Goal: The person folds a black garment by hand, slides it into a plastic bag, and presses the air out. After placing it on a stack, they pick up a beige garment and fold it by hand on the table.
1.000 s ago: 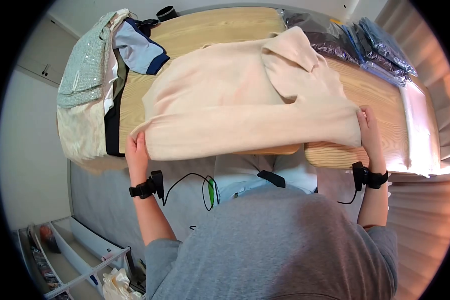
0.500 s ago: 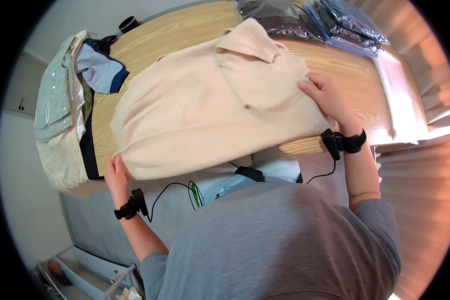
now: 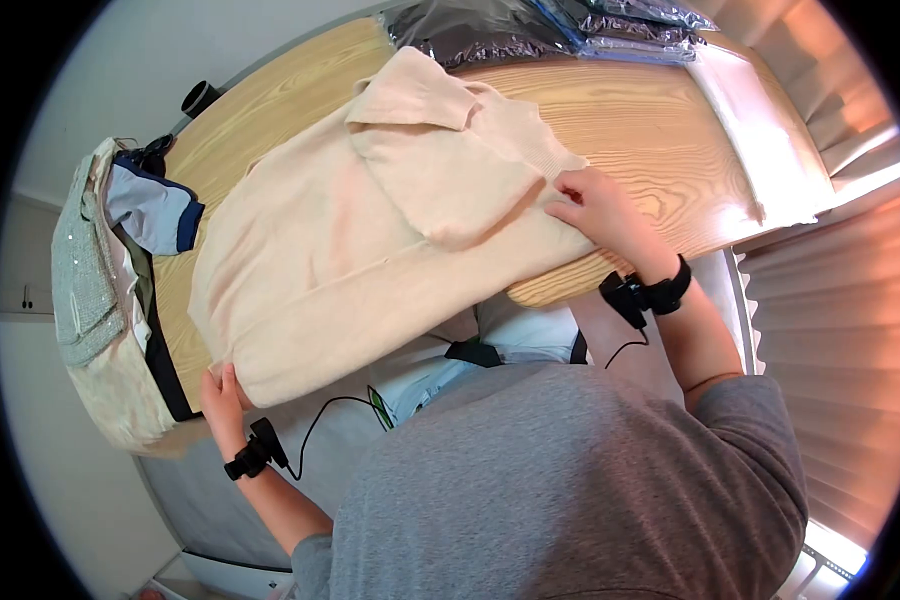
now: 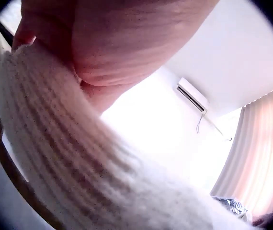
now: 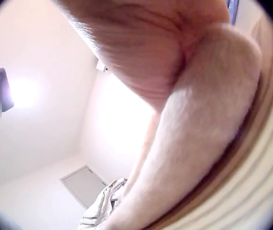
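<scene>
A pale peach knitted sweater lies across the wooden table, its lower edge folded over in a long band and a sleeve laid across its upper right part. At the sweater's near left corner, the left hand pinches the cloth between thumb and fingers; ribbed knit runs up to that hand in the left wrist view. The right hand holds the sweater's right edge, thumb and fingers bent. In the right wrist view a thick fold reaches under the right hand, which hides its fingertips.
Clothes, among them a sequinned grey piece and a light blue one with navy trim, lie over the table's left end. Plastic-wrapped packs are at the back, a white sheet at the right, a black cup behind.
The right hand has moved from the band's right end up along the right edge, and the cloth there is rearranged. The left hand keeps its corner. The head view has shifted and turned.
</scene>
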`<action>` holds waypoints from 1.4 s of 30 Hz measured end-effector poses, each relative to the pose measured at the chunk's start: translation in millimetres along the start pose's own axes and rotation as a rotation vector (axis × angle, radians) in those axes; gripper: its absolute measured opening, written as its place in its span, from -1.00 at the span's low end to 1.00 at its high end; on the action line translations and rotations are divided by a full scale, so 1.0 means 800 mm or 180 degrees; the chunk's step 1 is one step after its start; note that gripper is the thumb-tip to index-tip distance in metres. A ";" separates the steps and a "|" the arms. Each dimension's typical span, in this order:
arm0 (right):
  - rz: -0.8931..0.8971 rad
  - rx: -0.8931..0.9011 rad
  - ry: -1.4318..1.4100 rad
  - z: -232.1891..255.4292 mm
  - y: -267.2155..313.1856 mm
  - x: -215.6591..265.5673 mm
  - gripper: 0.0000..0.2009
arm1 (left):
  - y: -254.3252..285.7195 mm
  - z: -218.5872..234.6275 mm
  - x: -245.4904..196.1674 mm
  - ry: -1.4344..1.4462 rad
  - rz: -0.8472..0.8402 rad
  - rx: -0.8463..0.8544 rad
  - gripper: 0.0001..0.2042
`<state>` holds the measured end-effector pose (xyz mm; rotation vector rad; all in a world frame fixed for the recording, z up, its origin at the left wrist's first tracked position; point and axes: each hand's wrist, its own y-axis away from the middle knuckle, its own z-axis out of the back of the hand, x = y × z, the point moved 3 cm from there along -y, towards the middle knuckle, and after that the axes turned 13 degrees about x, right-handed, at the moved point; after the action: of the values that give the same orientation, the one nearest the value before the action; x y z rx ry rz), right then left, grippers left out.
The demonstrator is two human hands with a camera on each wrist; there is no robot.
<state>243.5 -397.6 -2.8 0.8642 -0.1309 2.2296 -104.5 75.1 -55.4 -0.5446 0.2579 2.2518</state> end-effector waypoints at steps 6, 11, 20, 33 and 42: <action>0.0317 -0.0164 -0.0505 0.000 0.007 0.012 -0.80 | -0.028 0.042 -0.004 -0.0399 0.0421 0.0265 -0.65; 0.0834 -0.0330 -0.0308 0.010 0.026 -0.024 -0.88 | -0.058 0.110 -0.137 0.0192 -0.0736 0.0271 -0.57; 0.0925 -0.0251 -0.0355 0.000 0.033 -0.026 -0.80 | -0.117 -0.006 -0.457 -0.1394 -0.3320 0.1008 -0.53; 0.1106 -0.0528 -0.0875 -0.008 0.032 -0.046 -0.87 | -0.268 -0.153 -0.466 -0.0395 -0.2769 0.0483 -0.72; 0.1203 -0.0563 -0.0926 -0.005 0.036 -0.046 -0.85 | -0.371 0.026 -0.410 0.2121 -0.1428 -0.0017 -0.88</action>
<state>240.6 -438.9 -24.2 1.1338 -0.6673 2.3717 305.8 65.6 111.2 -1.2182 0.4123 1.5841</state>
